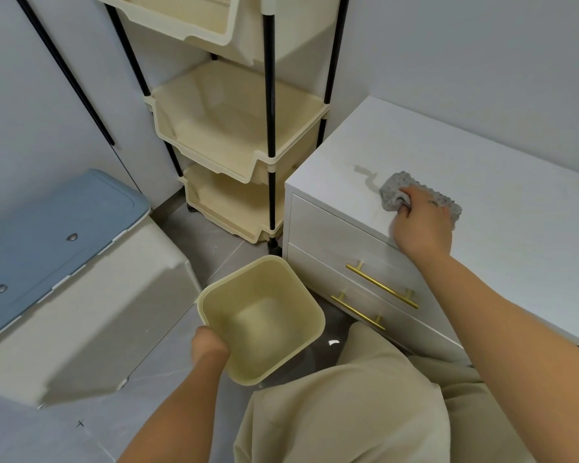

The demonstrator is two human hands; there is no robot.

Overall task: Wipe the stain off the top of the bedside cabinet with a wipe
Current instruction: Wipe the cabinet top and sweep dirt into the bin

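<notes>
White walls and grey tile floor; we are low beside the white bedside cabinet (465, 182). On its top, near the front edge, our right hand (422, 222) is palm down on the grey wipe (393, 190). The fingers curl round the wipe's bunched left end, the wrist is low, and the forearm reaches in from lower right. The wipe looks soft, light, bumpy and limp. We judge it will fold and drag rather than move as a stiff pad, so the best hold is on the bunched part, with the palm bearing down on the rest. The cabinet top looks hard and smooth, so the wipe should glide easily. The stain (365, 175) is a pale grey smear just past the fingertips, left of the hand; its near end touches the wipe's edge and most of it is not yet covered. Our left hand (209, 345) grips the near rim of a cream bin (274, 282), which is tilted towards us. We cannot tell whether it rests on the floor.
</notes>
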